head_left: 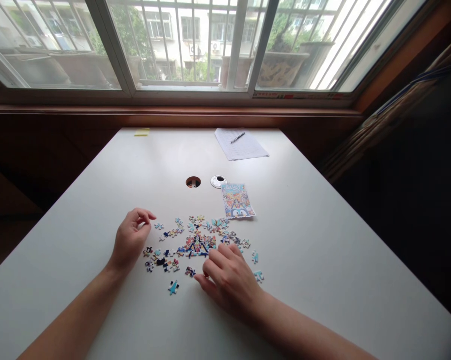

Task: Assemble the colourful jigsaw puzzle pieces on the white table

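Note:
A partly joined jigsaw puzzle [198,244] lies flat on the white table, a patch of orange, red and dark blue. Over its lower right edge is my right hand [229,277], fingers curled and thumb near a loose dark puzzle piece [189,271]. Whatever those fingers may hold is hidden beneath them. My left hand [132,237] rests on the table left of the pieces, its fingers loosely curled in and nothing visible in them. A light blue piece [157,226] lies close to its fingertips. Another blue piece [173,287] sits nearest me, between the hands.
Several loose pieces surround the joined patch. Behind them lies a colourful picture sheet [238,201], beside a round cover [218,181] and a cable hole [192,182]. Farther back are paper sheets [244,149] with a pen [238,138], and a yellow note [141,132].

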Action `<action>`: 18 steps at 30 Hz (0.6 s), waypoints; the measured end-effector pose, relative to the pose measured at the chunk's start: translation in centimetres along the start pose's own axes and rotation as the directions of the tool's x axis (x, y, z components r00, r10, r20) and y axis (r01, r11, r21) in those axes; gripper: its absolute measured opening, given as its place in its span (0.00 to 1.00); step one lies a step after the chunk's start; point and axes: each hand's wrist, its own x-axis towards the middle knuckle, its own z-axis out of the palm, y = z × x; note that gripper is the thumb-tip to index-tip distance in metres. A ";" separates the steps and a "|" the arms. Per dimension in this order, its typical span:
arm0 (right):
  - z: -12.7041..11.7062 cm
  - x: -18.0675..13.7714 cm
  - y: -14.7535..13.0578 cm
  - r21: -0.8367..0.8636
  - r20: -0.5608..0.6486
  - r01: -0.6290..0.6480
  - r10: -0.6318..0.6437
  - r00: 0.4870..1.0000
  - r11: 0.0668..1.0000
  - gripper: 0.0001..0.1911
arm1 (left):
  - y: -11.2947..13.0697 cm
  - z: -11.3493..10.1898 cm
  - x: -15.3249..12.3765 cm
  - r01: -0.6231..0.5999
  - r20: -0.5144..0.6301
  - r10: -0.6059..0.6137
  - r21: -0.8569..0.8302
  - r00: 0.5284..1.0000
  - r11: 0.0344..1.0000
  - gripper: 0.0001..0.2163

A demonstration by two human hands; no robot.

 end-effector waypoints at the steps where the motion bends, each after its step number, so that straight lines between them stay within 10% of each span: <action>1: -0.1 0.0 0.0 0.007 0.003 0.001 -0.001 1.000 1.000 0.13 | 0.1 0.0 0.0 -0.007 -0.001 0.007 0.008 1.000 1.000 0.04; 18: -2.5 -0.4 0.2 0.205 -0.210 0.061 -0.017 0.978 0.977 0.11 | 0.3 0.1 0.1 -0.085 0.015 0.084 0.059 0.996 0.995 0.04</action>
